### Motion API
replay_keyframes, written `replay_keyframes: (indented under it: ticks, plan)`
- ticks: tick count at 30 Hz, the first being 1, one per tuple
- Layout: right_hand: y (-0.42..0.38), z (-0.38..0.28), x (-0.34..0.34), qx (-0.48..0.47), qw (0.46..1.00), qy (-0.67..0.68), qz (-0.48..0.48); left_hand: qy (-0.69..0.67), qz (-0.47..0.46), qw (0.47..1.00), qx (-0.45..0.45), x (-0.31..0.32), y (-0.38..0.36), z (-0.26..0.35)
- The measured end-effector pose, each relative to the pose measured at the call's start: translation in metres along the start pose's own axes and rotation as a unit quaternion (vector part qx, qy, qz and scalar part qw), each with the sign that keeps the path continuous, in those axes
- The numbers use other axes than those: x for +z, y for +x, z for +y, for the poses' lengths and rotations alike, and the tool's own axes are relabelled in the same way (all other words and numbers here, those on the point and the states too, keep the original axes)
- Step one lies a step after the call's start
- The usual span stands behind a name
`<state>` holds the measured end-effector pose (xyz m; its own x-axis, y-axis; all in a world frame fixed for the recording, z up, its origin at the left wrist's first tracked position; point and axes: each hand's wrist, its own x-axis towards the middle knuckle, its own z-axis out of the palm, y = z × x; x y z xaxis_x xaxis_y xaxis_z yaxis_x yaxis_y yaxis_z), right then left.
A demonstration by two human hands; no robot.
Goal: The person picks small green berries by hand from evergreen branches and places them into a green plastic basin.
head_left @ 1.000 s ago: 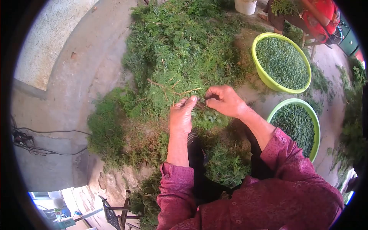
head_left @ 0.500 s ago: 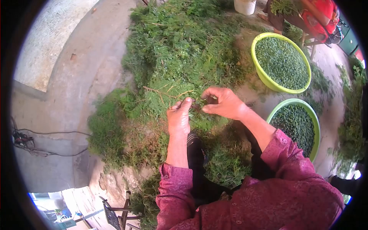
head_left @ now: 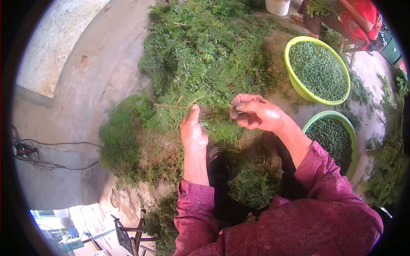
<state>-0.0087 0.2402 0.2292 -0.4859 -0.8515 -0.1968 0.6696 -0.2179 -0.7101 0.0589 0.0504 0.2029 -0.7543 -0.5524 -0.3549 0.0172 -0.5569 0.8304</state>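
My left hand (head_left: 193, 131) is closed on a leafy evergreen sprig (head_left: 170, 106), thumb pointing up; its thin brownish stem reaches out to the left. To the right of it, apart from the sprig, my right hand (head_left: 259, 114) has its fingers curled in with the thumb against them. Those fingers are partly blurred, and what they hold, if anything, cannot be made out. Beneath and beyond both hands spreads a large heap of cut green branches (head_left: 192, 55), with small bluish-green round cones among the leaves.
Right of me stand a yellow-green basin (head_left: 293, 82) and a green basin (head_left: 352, 160), both filled with small green cones. A white bucket (head_left: 277, 7) and another person in red (head_left: 358, 25) are at the top right. Black cables (head_left: 60, 147) lie left; a small chair (head_left: 130, 234) stands lower left.
My right hand has moved right, away from the left hand, and its fingers have curled in more. My left hand has shifted slightly left and still holds the sprig.
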Motion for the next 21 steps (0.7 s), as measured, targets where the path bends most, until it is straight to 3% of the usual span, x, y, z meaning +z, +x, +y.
replay_keyframes:
  ticks: [2,5,7,9,12,14,16,18,21]
  plan:
    - [0.000,0.003,0.010,0.012,1.000,0.013,-0.002,-0.030,-0.049,0.998,-0.028,0.004,-0.004,0.000]
    - [0.009,0.022,0.015,0.008,0.981,-0.175,0.079,-0.032,-0.002,0.999,-0.031,0.019,-0.010,-0.001]
    - [0.017,0.034,0.018,0.001,0.975,-0.195,0.109,-0.113,-0.069,0.991,-0.007,0.019,-0.008,-0.012]
    - [0.021,0.043,0.020,-0.034,0.962,-0.223,0.152,-0.096,-0.062,0.993,0.000,0.024,-0.014,-0.020]
    - [0.021,0.039,0.024,-0.039,0.964,-0.184,0.187,-0.061,-0.051,0.997,-0.017,0.029,-0.024,-0.022]
    - [0.027,0.045,0.021,-0.044,0.955,-0.201,0.214,-0.027,-0.085,0.995,-0.053,0.029,-0.029,-0.021]
    - [0.027,0.041,0.025,-0.027,0.958,-0.132,0.252,-0.061,-0.098,0.993,-0.036,0.030,-0.027,-0.028]
    - [0.030,0.044,0.022,-0.034,0.964,-0.106,0.243,-0.003,-0.161,0.986,-0.034,0.023,-0.024,-0.030]
    - [0.031,0.044,0.021,-0.043,0.974,-0.066,0.212,0.001,-0.100,0.995,0.002,0.033,-0.028,-0.035]
